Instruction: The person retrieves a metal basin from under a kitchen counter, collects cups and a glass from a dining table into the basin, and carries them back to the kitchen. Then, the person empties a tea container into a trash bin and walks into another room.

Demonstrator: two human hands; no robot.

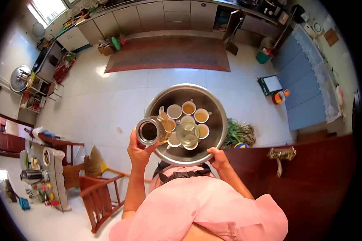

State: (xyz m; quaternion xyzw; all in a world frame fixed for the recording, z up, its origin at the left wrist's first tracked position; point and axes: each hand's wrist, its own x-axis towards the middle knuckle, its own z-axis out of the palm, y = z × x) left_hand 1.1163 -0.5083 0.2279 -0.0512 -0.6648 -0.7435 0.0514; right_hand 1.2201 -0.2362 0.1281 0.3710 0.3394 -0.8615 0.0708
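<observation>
- Nearest, your pink shirt (197, 201) and the black strap (185, 174) at your waist sit just behind the metal basin (219, 124); whether the basin touches you, you can't tell.
- Your left hand (140, 152) is wrapped around the glass pot (156, 130) on its near side. Your right hand (219, 158) is clamped on the basin's near-right rim, thumb on top.
- The relation that matters: the pot is at your left hand, over the basin's left edge. Its metal-rimmed mouth faces up at you, and its body runs from there rightward over the nearest cups. Your left hand is the nearer one to those; your right is across the basin.
- Inside the basin, white cups (202, 116) ring a clear glass jar (188, 134); several hold amber liquid.
- Hard to make out: the pot's true tilt, whether the slim piece on its far side is a spout, and what the dark mouth holds. The pot hides part of the left cups; the jar covers others.
- Farther out, leafy greens (239, 133) lie right of the basin, and a reddish mat (169, 54) lies before the cabinets (149, 18).
</observation>
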